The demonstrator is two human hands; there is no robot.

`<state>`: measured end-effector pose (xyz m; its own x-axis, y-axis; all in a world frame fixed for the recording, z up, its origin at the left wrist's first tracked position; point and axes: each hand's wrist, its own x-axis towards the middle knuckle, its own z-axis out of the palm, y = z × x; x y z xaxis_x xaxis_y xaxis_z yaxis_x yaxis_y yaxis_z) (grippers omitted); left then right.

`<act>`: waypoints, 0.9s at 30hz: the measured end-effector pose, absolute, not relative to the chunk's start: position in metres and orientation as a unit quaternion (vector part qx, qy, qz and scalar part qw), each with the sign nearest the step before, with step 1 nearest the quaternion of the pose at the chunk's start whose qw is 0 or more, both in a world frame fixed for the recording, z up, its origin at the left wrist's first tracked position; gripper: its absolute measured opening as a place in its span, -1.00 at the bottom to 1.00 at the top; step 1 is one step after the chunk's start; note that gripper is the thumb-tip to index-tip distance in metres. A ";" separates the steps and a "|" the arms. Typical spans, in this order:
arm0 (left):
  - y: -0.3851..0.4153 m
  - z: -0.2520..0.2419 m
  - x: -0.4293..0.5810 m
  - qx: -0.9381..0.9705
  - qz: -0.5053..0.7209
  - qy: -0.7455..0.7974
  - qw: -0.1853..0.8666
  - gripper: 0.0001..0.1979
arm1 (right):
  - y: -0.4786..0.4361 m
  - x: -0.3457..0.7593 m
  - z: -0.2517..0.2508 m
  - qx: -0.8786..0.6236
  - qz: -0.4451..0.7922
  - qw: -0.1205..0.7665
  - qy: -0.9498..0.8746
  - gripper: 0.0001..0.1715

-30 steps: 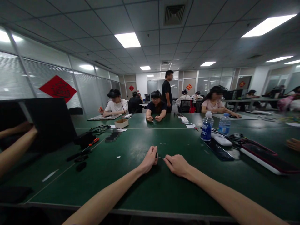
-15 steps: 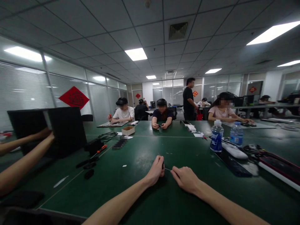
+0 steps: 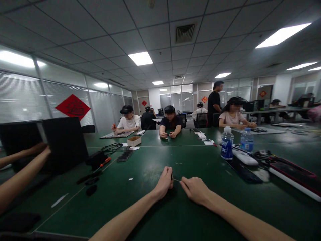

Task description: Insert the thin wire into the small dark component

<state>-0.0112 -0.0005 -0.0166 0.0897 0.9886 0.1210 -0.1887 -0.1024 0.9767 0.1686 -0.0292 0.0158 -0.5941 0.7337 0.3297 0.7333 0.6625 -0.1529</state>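
Observation:
Both my hands rest on the green table, close together near its middle. My left hand is curled into a fist around a small dark object that I cannot make out. My right hand has its fingers pinched on the end of a thin pale wire that runs between the two hands.
A co-worker's arms hold a black laptop at the left. A red-handled screwdriver, dark small parts and cables lie left of centre. Two water bottles and a red-edged device sit at the right. Several people sit at the far side.
My hands stay together on the table with the same grip. The view has tilted and shifted a little. The standing person at the back has walked to the right.

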 end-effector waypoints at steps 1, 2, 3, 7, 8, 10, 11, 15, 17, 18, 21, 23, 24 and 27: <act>-0.001 -0.016 -0.011 0.505 0.545 0.403 0.534 -0.61 | -0.029 0.168 0.016 -0.415 0.003 0.184 -0.891 -0.54; -0.001 -0.016 -0.011 0.507 0.545 0.410 0.527 -0.61 | -0.030 0.167 0.015 -0.418 0.007 0.182 -0.890 -0.53; -0.001 -0.016 -0.011 0.508 0.545 0.417 0.521 -0.61 | -0.030 0.167 0.015 -0.422 0.012 0.180 -0.888 -0.52; -0.003 -0.015 -0.009 0.502 0.557 0.442 0.492 -0.60 | -0.031 0.164 0.012 -0.444 0.010 0.168 -0.880 -0.50; -0.003 -0.015 -0.008 0.498 0.563 0.448 0.484 -0.59 | -0.031 0.164 0.011 -0.450 0.004 0.165 -0.877 -0.50; -0.005 -0.016 -0.007 0.491 0.573 0.458 0.470 -0.59 | -0.029 0.162 0.009 -0.459 -0.001 0.161 -0.874 -0.48; -0.005 -0.016 -0.006 0.490 0.573 0.462 0.466 -0.58 | -0.027 0.162 0.008 -0.461 0.003 0.161 -0.873 -0.47; -0.008 -0.020 -0.002 0.520 0.555 0.456 0.462 -0.58 | -0.009 0.167 0.009 -0.513 0.016 0.175 -0.840 -0.46; -0.007 -0.020 -0.001 0.522 0.546 0.454 0.472 -0.58 | 0.002 0.174 0.011 -0.538 0.029 0.179 -0.823 -0.47; -0.006 -0.020 -0.001 0.516 0.546 0.452 0.481 -0.59 | 0.006 0.178 0.011 -0.540 0.043 0.179 -0.821 -0.48; -0.002 -0.017 -0.005 0.489 0.547 0.440 0.518 -0.59 | 0.009 0.188 0.012 -0.517 0.076 0.187 -0.832 -0.48; 0.000 -0.016 -0.007 0.472 0.548 0.433 0.538 -0.60 | 0.004 0.189 0.012 -0.492 0.069 0.190 -0.847 -0.48; 0.001 -0.015 -0.008 0.464 0.549 0.432 0.545 -0.60 | 0.001 0.188 0.012 -0.477 0.063 0.188 -0.856 -0.48; 0.001 -0.014 -0.010 0.444 0.561 0.418 0.561 -0.59 | -0.010 0.180 0.014 -0.436 0.050 0.177 -0.881 -0.48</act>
